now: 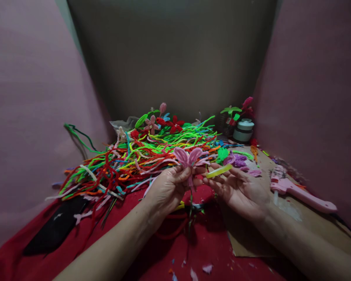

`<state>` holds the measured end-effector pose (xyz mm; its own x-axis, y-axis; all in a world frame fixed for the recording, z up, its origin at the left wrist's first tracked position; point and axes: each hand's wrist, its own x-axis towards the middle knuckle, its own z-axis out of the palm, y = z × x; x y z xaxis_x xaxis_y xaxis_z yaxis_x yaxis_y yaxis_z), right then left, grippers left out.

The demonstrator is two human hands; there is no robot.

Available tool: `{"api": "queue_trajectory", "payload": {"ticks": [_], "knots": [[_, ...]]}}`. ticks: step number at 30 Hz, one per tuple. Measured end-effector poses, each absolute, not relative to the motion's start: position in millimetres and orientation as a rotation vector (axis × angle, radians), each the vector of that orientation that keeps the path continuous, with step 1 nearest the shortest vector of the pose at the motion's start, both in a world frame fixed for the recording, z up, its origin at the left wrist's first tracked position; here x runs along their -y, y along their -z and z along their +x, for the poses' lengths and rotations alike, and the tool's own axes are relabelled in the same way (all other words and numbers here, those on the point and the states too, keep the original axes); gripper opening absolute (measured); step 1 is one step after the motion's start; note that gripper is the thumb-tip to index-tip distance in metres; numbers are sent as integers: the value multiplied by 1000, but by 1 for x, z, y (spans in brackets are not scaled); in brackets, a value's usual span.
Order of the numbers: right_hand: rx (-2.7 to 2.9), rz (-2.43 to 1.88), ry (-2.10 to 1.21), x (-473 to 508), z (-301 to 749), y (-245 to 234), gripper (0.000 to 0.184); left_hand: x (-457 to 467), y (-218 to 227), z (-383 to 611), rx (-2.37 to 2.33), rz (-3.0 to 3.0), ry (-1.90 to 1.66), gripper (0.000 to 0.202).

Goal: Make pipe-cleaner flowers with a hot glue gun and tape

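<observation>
Left hand: our left hand [167, 186] is closed on the stem of a pink pipe-cleaner flower [188, 157], fingers pinched just under the two looped petals; the flower stands upright above the fingers
Flower stem: we see a dark stem [190, 207] running down from the left hand toward the red cloth [152, 257]; its lower end is too dim to trace
Right hand: our right hand [240, 189] lies palm up just beside the left, fingers loosely curled, with a roll of yellow-green tape [218, 171] gripped between thumb and fingertips
Tape position: the roll sits near the flower's petals, on their right; we cannot tell whether any strip joins it to the stem
Pile: a heap of loose pipe cleaners [140, 156] in red, green, yellow, orange and white spreads across the cloth behind both hands
Finished pieces: we note red and pink chenille flowers [163, 123] at the far edge of the heap
Right side: a pink glue gun [298, 191] lies on a sheet of cardboard [251, 242], well apart from the right hand; purple petal shapes [240, 160] lie between the heap and the gun
Back corner: a small white container [244, 130] stands near the wall with a sprig of green and pink pieces behind it
Left edge: a flat black object [55, 230] rests on the cloth; we cannot identify it
Scraps: small snipped bits [206, 268] lie on the cloth below the hands
</observation>
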<state>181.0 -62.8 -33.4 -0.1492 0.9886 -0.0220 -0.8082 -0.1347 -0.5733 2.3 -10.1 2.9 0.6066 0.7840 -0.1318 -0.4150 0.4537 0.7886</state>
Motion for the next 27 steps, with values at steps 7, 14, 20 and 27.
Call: {"api": "queue_trajectory", "payload": {"ticks": [7, 14, 20, 27], "knots": [[412, -462, -1710, 64, 181, 30, 26, 12, -6, 4, -570, 809, -797, 9], [490, -479, -1723, 69, 179, 24, 37, 10, -2, 3, -499, 792, -762, 13], [704, -484, -1603, 74, 174, 23, 32, 9, 0, 2, -523, 793, -758, 17], [753, -575, -1478, 75, 168, 25, 28, 11, -4, 3, -584, 770, -781, 14]]}}
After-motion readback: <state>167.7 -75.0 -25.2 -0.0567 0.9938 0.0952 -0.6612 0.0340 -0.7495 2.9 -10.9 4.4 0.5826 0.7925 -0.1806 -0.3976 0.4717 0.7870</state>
